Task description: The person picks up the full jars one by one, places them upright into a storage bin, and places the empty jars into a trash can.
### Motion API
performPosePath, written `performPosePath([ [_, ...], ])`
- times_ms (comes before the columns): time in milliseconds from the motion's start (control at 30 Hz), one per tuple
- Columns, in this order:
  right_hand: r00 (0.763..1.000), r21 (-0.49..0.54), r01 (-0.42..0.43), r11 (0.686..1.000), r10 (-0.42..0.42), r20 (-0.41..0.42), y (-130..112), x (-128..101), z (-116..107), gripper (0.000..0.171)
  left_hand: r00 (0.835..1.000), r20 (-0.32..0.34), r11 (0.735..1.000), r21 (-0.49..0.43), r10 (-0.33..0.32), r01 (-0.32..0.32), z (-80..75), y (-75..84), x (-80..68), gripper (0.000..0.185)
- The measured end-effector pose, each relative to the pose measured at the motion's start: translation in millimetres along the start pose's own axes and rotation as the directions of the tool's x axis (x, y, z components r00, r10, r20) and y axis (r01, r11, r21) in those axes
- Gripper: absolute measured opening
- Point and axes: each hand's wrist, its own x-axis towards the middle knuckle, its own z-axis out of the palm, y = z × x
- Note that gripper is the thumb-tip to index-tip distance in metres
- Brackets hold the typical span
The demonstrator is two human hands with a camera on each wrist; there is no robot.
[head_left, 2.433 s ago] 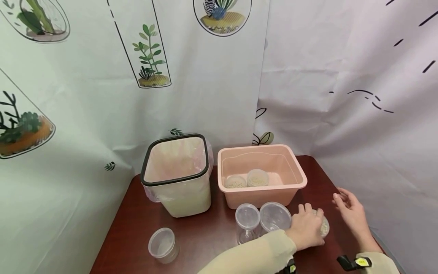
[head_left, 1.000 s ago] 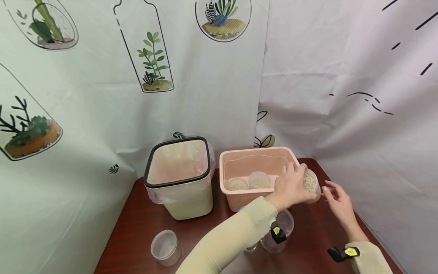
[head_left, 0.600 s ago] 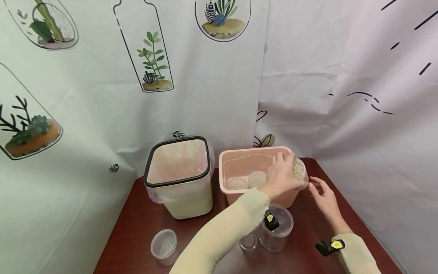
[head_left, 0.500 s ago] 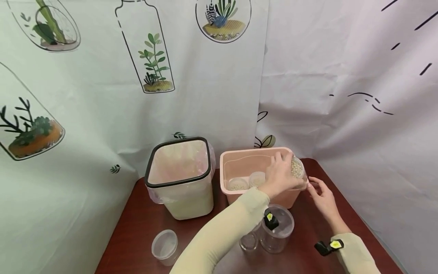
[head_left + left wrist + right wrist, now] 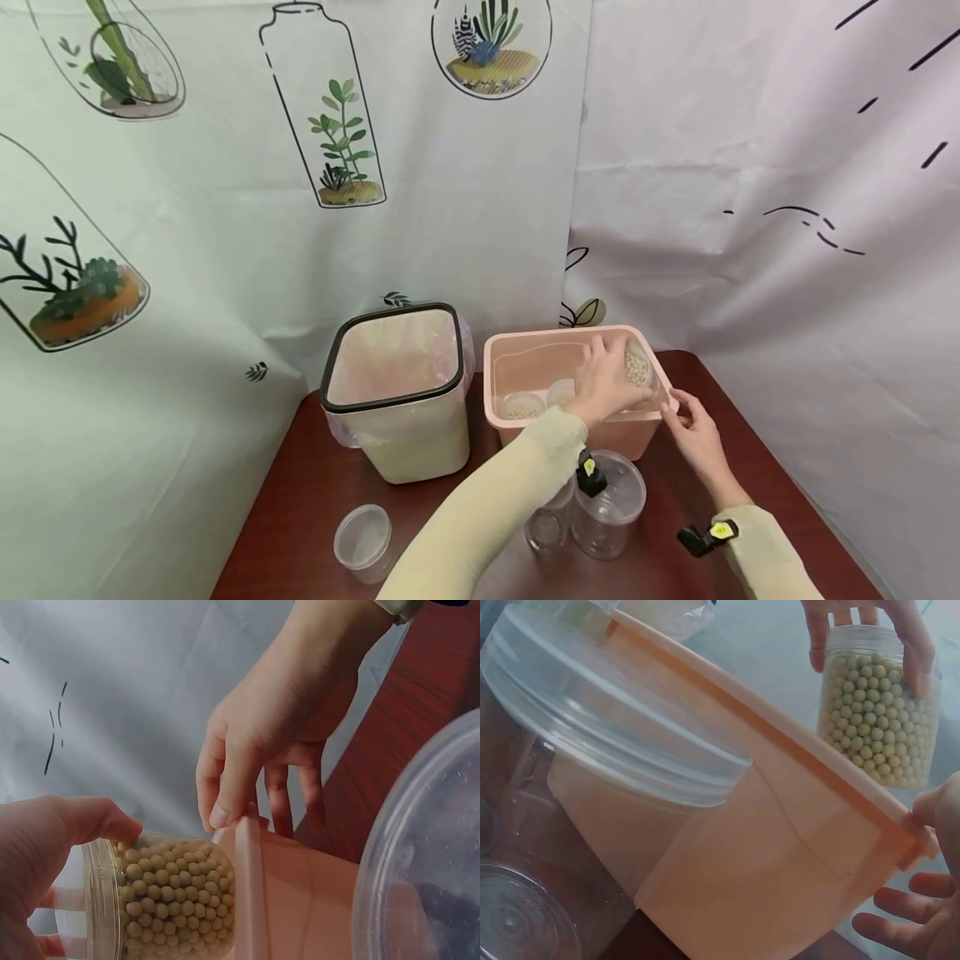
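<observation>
My left hand point(image 5: 603, 375) grips a clear round jar point(image 5: 639, 367) of pale yellow beans around its lid end. In the head view the jar is over the right part of the pink plastic basin point(image 5: 577, 336). The left wrist view shows the beans point(image 5: 176, 900) packed near the basin's rim. My right hand point(image 5: 693, 429) is at the basin's front right corner, thumb and finger pinching the rim, other fingers loosely spread outside. Two shorter jars of pale grains, a left one point(image 5: 523, 407) and a right one point(image 5: 561, 392), stand inside the basin; the right one is partly hidden by my left hand.
A wide clear lidded jar point(image 5: 611, 504) and a narrower clear jar point(image 5: 546, 529) stand in front of the basin, partly under my left forearm. A small clear tub point(image 5: 363, 542) is at front left. A white bin point(image 5: 412, 446) with a black rim and pink liner stands left of the basin.
My left hand has lifted the bean jar from the table's right side and carried it left over the basin. My right hand has moved left to the basin's corner.
</observation>
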Motion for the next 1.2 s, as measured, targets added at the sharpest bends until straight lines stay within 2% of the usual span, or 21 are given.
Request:
performPosePath([
  [133, 1.000, 0.113, -0.027, 0.993, 0.026, 0.018, 3.6, 1.0, 1.3, 0.047, 1.000, 0.021, 1.000, 0.007, -0.022, 0.022, 8.1, -3.9, 2.3, 0.083],
  [300, 0.996, 0.258, -0.084, 0.962, 0.080, 0.027, 5.7, 3.3, 4.9, 0.045, 0.998, 0.059, 0.999, 0.002, -0.034, 0.034, 14.9, -9.9, 5.9, 0.084],
  [400, 0.994, 0.293, -0.109, 0.950, 0.103, 0.035, 6.4, 3.4, 7.3, 0.046, 0.996, 0.083, 0.999, 0.015, -0.032, 0.031, 19.6, -13.7, 6.7, 0.083],
  [533, 0.992, 0.307, -0.123, 0.944, 0.116, 0.043, 6.8, 2.5, 8.8, 0.047, 0.993, 0.113, 0.999, 0.036, -0.022, 0.018, 27.1, -16.6, 6.2, 0.080],
  [733, 0.993, 0.299, -0.119, 0.947, 0.111, 0.043, 6.5, 1.2, 9.0, 0.046, 0.986, 0.168, 0.999, 0.020, 0.025, -0.028, 34.7, -17.7, 8.1, 0.081],
  [1000, 0.991, 0.328, -0.135, 0.935, 0.121, 0.062, 0.1, -0.4, 9.2, 0.045, 0.975, 0.222, 1.000, 0.014, 0.021, -0.024, 40.3, -23.5, 15.6, 0.076],
  [1200, 0.989, 0.319, -0.145, 0.937, 0.132, 0.062, 6.8, 0.7, 8.7, 0.048, 0.965, 0.264, 1.000, 0.021, -0.002, -0.003, 44.5, -20.8, 17.2, 0.068],
])
